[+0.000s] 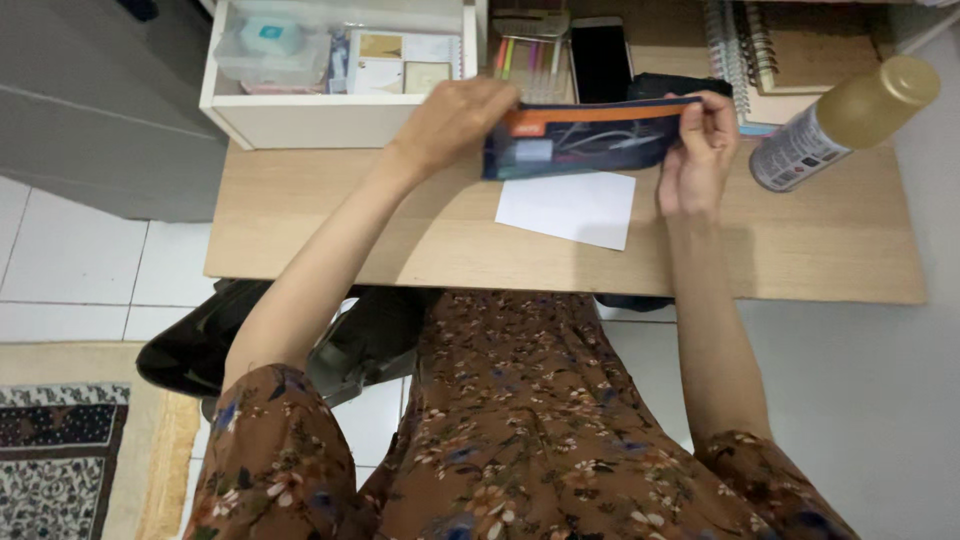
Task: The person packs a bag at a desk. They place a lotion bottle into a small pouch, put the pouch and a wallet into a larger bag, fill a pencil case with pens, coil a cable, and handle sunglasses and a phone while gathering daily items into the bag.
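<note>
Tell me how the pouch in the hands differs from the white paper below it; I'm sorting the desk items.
The pouch is dark blue with an orange top strip and see-through front; the white paper is plain. The pouch is held up by the left hand and right hand; the paper lies flat, untouched, on the wooden desk. Both are flat rectangles.

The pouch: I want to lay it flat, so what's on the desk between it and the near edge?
In the head view, one white sheet of paper lies below the pouch; beyond it the wooden desk is bare.

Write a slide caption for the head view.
Both hands, left and right, hold a dark zip pouch above white paper.
</note>
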